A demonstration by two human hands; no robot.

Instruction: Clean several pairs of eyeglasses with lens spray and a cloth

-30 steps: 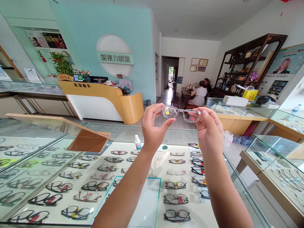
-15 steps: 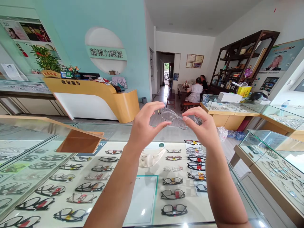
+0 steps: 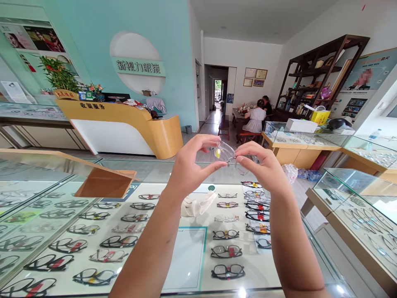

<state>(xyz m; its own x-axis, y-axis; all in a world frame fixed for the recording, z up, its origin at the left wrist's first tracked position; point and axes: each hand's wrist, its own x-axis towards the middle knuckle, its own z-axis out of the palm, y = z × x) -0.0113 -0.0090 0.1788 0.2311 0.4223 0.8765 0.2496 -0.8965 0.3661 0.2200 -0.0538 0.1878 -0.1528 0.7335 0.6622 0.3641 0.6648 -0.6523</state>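
Observation:
A pair of clear-framed eyeglasses (image 3: 225,152) is held up in front of me, above the far edge of the glass display counter, with a yellow mark showing on one lens. My left hand (image 3: 190,163) grips its left side, thumb at the lower rim and fingers by the upper corner. Near the bridge, my right hand (image 3: 262,163) pinches the frame between thumb and forefinger, partly covering the right lens. Below the hands lies a crumpled white cloth (image 3: 197,205) on the counter. Rows of eyeglass frames (image 3: 226,251) are laid out on either side of a green-bordered white panel (image 3: 187,258).
A slanted wooden stand (image 3: 105,184) sits on the counter to the left. Another glass display case (image 3: 356,215) is at the right. Beyond stand a yellow-and-white reception desk (image 3: 124,132) and a dark wooden shelf (image 3: 319,74). Two people (image 3: 257,117) sit at a table farther back.
The eyeglasses have turned and tilted between my hands, and a yellow mark now shows on the lens. My hands have drawn slightly closer together; the right one sits a little lower.

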